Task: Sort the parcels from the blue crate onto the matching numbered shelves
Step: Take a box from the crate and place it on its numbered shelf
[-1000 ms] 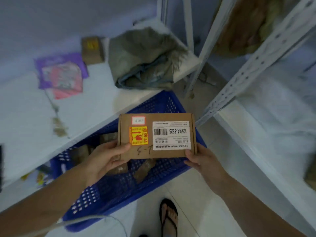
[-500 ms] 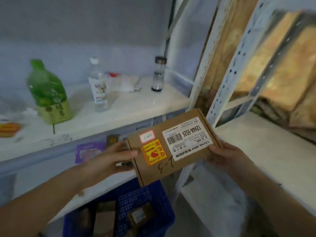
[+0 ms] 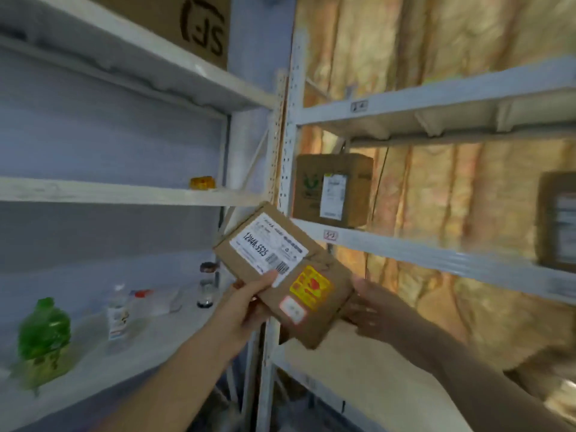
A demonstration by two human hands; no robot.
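**One parcel in the air, not yet on a shelf**

The left rack (image 3: 93,194) has white painted boards carrying things that look unrelated to the sorting. There is a green plastic bottle (image 3: 43,332), a clear bottle (image 3: 117,316) and a small dark-capped jar (image 3: 206,288). One board higher sits a small amber object (image 3: 202,183), and a large printed carton (image 3: 174,23) is on the top board.

The left hand (image 3: 246,310) pinches the parcel (image 3: 283,275), with the thumb flat on its white shipping label and the fingers underneath. The parcel is a flat, rectangular box of brown card. It is held tilted in the air in front of the perforated steel upright (image 3: 290,135), resting on no shelf. Besides the smooth white label it carries a yellow-and-red sticker and a smaller white one.

The right hand (image 3: 364,310) meets the parcel's lower right edge from below. It is blurred, so I cannot tell whether its fingers curl round the box or only steady it.

On the right rack, the middle shelf (image 3: 436,257) is grey metal with a small tag (image 3: 330,235) that is too blurred to read. It bears a squat brown carton (image 3: 332,190) and, far right, a second carton (image 3: 558,219). Whether these two were sorted from the crate cannot be told. Behind them hangs a crinkled golden sheet (image 3: 452,198). The lower shelf (image 3: 358,369) is a pale, matt board just under the parcel.

As a judgement, this parcel is mid-placement: lifted and carried to the racks, with matching and setting down left to do. The blue crate is not in view, so the number of parcels remaining is unknown.
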